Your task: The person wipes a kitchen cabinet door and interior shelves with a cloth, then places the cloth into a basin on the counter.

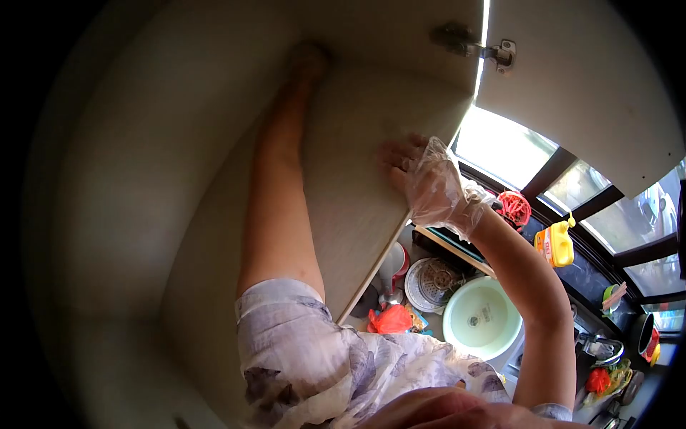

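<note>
My left arm reaches deep into a pale cupboard, and my left hand [309, 63] is at the far corner of its shelf board [350, 186]. Shadow hides the fingers there, so I cannot make out whether they hold anything. Nearer the front edge of the board, my right hand [421, 175] wears a clear, crinkled plastic glove [437, 187]. Its fingers are stretched out over the board, with nothing seen in them.
An open cupboard door [579, 86] hangs on a metal hinge [502, 56] at upper right. Below are a pale green basin [482, 318], a patterned round plate [431, 284], a red plastic bag [391, 319], a yellow bottle [555, 243] and a red basket [514, 209] by the windows.
</note>
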### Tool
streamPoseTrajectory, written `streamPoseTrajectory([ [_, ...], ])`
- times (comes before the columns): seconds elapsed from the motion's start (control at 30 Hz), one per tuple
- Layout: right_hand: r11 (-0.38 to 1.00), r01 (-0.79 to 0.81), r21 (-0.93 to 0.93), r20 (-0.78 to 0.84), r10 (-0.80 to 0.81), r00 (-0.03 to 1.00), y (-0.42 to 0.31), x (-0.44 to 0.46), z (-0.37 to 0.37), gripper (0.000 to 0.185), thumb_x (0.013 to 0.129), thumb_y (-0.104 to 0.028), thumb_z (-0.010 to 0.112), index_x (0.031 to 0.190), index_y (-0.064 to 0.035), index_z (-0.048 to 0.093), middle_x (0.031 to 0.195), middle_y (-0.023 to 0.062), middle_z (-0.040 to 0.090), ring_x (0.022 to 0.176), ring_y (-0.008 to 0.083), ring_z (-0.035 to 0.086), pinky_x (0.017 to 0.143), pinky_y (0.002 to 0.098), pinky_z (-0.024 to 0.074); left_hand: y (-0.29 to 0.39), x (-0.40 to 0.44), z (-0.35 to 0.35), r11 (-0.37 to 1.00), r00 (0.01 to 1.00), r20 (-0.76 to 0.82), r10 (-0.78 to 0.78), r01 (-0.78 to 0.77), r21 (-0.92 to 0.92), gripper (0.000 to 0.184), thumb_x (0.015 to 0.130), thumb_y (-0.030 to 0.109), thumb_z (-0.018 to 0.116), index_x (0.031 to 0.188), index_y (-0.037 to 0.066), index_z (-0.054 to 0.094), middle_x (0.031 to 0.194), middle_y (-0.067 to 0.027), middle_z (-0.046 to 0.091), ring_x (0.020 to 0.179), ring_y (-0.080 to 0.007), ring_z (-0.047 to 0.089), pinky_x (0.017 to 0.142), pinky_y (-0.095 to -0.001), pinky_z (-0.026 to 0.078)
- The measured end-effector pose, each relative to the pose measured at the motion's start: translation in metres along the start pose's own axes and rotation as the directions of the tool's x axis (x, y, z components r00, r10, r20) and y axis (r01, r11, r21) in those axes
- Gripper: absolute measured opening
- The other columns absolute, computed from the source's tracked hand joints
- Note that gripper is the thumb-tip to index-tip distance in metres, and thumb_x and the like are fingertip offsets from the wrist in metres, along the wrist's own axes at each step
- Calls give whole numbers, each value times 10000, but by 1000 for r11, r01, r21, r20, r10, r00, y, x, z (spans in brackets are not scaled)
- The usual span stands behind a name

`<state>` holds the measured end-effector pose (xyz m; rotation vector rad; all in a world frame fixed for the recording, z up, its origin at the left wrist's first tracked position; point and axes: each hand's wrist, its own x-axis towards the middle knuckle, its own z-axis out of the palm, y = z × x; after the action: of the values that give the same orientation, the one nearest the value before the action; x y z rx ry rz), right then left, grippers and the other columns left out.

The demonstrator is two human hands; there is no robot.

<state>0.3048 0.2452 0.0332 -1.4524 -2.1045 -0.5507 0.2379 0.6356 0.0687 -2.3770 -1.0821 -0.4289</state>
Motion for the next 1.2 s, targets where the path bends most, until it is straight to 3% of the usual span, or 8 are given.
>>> streamPoseTrajectory([
  [0.37, 999, 28, -19, -11, -28, 1000, 3, -4, 8, 323, 798, -227, 540, 1097, -117, 592, 1239, 34, 574, 1144, 165, 531, 1036, 396, 323, -6, 6, -16, 978, 999, -43, -1, -8, -210, 319, 927, 220, 380, 1102, 5, 539, 1082, -172, 593, 1020, -297, 569, 896, -370, 427],
  [0.63, 999, -18, 31, -136, 22, 990, 6, -9, 27, 213, 803, -184, 581, 987, -104, 653, 1098, 51, 648, 1048, 208, 586, 973, 398, 381, 72, -50, -130, 830, 921, -161, 355, -389, -399, 280, 916, 219, 411, 995, 16, 588, 986, -155, 627, 945, -283, 603, 832, -363, 462],
  [0.9, 986, -139, -97, -6, 139, 990, -7, -6, 24, 189, 750, -165, 538, 900, -148, 651, 968, 58, 635, 902, 284, 560, 882, 462, 352, 197, -93, -158, 538, 542, -3, 841, -835, 114, 273, 905, 219, 443, 888, 28, 637, 890, -137, 661, 870, -269, 638, 767, -357, 498],
  [0.93, 989, -137, -47, -225, 124, 966, 1, -8, 29, 158, 721, -145, 534, 846, -149, 629, 880, 43, 638, 911, 274, 553, 888, 447, 332, 214, -85, -155, 511, 520, 22, 854, -845, 154, 275, 903, 219, 447, 875, 29, 643, 878, -135, 665, 861, -267, 642, 759, -356, 502],
  [1.0, 954, -278, -107, 100, 289, 952, -11, 0, 10, 175, 701, -120, 521, 836, -150, 628, 811, 37, 631, 946, 271, 542, 902, 445, 323, 244, -27, -35, 762, 814, -141, 564, -579, -290, 130, 840, 133, 544, 855, 29, 622, 864, -135, 659, 707, -261, 628, 636, -352, 504],
  [1.03, 929, -335, -159, 255, 366, 895, -17, 3, 1, 184, 691, -107, 515, 831, -151, 627, 777, 34, 628, 964, 270, 536, 909, 443, 318, 243, -23, -35, 671, 676, -195, 711, -734, -101, 105, 831, 118, 566, 855, 35, 626, 848, -119, 663, 662, -241, 621, 595, -328, 503],
  [1.13, 903, -415, -109, 260, 429, 865, -26, -2, 2, 209, 647, -63, 544, 823, -120, 642, 744, 53, 615, 1047, 269, 505, 948, 483, 286, 250, -63, -91, 546, 959, 100, 265, -64, -835, 90, 845, 96, 569, 875, 44, 637, 811, -68, 653, 637, -167, 590, 558, -274, 485],
  [1.2, 882, -413, -227, 233, 461, 856, -50, -16, -16, 334, 648, -46, 557, 974, -63, 624, 1000, 124, 597, 1178, 267, 431, 1009, 554, 230, 248, -74, -96, 439, 946, 115, 303, -31, -898, 101, 859, 108, 569, 896, 42, 637, 807, -51, 642, 630, -136, 576, 541, -254, 475],
])
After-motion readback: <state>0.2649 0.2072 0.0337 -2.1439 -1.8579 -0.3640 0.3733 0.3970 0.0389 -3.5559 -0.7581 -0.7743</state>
